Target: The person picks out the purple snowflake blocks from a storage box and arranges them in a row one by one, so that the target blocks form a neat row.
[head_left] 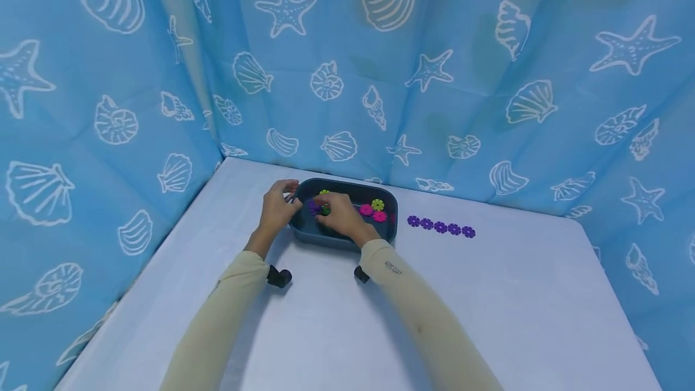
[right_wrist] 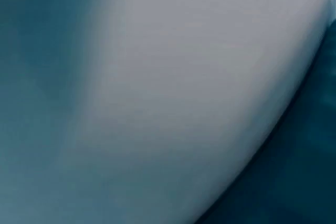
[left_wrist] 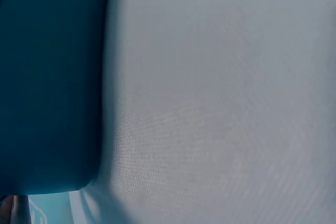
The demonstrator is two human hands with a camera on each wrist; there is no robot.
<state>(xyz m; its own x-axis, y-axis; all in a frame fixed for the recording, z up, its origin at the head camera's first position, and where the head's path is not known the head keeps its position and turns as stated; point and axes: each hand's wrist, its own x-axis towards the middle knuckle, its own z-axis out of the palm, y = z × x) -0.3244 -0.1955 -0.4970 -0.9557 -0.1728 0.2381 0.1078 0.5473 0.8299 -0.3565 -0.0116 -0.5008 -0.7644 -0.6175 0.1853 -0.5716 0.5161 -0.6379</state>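
Observation:
A dark blue-grey tray (head_left: pixel 336 242) with rounded corners stands near the back of the table and holds several small flower-shaped discs. My left hand (head_left: pixel 276 209) holds the tray's left rim between thumb and fingers. My right hand (head_left: pixel 343 217) reaches down into the tray, fingers bent, close to a purple disc (head_left: pixel 313 207) and a green disc (head_left: pixel 326 210). Whether its fingertips pinch a disc cannot be made out. Pink discs (head_left: pixel 379 216) and a yellow-green disc (head_left: pixel 377 204) lie in the tray's right part. In the left wrist view, the tray's side (left_wrist: pixel 50 87) fills the left.
Right of the tray, several purple discs (head_left: pixel 440 227) lie in a row on the white tabletop (head_left: pixel 488 306). A blue curtain (head_left: pixel 347 119) printed with shells hangs behind the table and along its sides. The right wrist view is blurred.

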